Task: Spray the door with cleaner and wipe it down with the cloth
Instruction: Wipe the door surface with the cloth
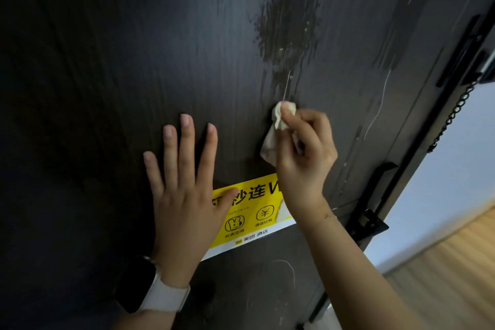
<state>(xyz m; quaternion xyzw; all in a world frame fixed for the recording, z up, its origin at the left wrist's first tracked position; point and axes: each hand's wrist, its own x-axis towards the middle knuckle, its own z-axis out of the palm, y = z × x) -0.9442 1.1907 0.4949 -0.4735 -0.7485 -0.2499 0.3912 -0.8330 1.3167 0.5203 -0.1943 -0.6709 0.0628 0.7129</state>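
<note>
I'm seeing right hand (302, 153) fingers curling round cloth (276, 131), pinching and pressing it against door (134, 48). Left hand (184, 190) lying flat on door, fingers straight and spread, thumb touching yellow sticker (254, 220). Wet patch (286, 24) sitting at twelve o'clock from cloth, possibly cleaner. Door chain (452, 115) hanging at three o'clock.

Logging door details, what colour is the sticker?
Bright yellow with black print and a white bottom strip, the sticker shows in the head view.
</note>
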